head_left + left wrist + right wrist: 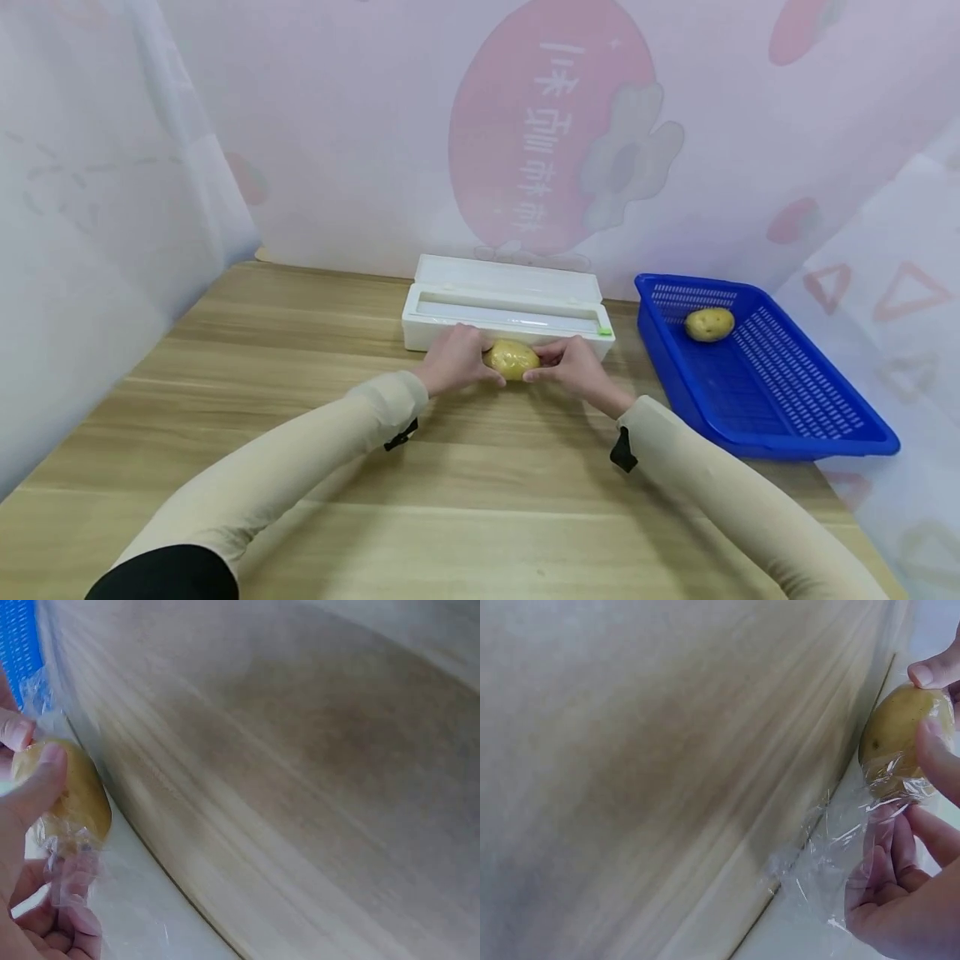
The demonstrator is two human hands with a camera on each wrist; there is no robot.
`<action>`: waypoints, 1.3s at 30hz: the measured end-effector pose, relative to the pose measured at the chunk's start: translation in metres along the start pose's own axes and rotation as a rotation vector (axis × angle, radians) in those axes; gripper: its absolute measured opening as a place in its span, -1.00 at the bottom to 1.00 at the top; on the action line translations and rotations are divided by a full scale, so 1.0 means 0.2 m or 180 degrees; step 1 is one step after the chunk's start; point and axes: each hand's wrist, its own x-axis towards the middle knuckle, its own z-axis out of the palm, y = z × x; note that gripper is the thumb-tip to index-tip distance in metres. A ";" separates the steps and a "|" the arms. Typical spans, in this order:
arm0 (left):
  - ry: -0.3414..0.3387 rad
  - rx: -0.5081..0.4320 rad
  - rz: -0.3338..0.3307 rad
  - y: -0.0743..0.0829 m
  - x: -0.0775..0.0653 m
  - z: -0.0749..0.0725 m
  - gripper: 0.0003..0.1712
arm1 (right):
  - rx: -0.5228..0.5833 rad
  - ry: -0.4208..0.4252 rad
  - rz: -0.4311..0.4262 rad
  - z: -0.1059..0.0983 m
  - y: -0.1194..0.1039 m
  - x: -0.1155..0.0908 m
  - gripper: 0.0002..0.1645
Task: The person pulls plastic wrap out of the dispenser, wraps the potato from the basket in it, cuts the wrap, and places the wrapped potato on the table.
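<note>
The left hand (456, 360) and right hand (573, 367) are gripping a potato (512, 360) between them near the tabletop's (450, 533) far edge, just before the white box (498, 335). Film (825, 855) is already covering it; loose ends are sticking out, so smoothing them seems left. The box is holding what looks like a roll (502, 315); the basket (690, 387), by the right edge, is holding a second, seemingly bare potato (708, 325).

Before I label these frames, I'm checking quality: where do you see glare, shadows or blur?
Head view: soft shadows on the table, shine on the wrapped potato; left wrist view: table hazy, its grain smeared; right wrist view: bright glints on the plastic film, table hazy too.
</note>
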 end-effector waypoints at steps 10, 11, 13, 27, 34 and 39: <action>-0.0137 0.0200 -0.0053 0.04 -0.01 -0.01 -0.59 | 0.0074 -0.0104 -0.0079 0.01 0.05 0.01 -0.39; -0.0126 0.0170 -0.0054 0.04 -0.02 -0.01 -0.61 | 0.0062 -0.0118 -0.0054 0.00 0.06 0.00 -0.40; -0.0048 0.0146 -0.0088 0.06 -0.02 0.00 -0.64 | 0.0078 -0.0135 -0.0027 -0.03 0.05 -0.02 -0.45; 0.0206 0.0020 -0.0407 0.10 -0.08 -0.01 -0.50 | -0.0085 0.1932 0.0266 -0.20 0.04 -0.12 -0.29; 0.0139 0.0061 -0.0383 0.11 -0.08 -0.01 -0.51 | 0.0270 0.1663 0.0783 -0.23 0.14 -0.09 -0.12; 0.0140 0.0091 -0.0415 0.12 -0.09 -0.02 -0.50 | 0.0656 0.1616 0.0739 -0.22 0.18 -0.07 -0.25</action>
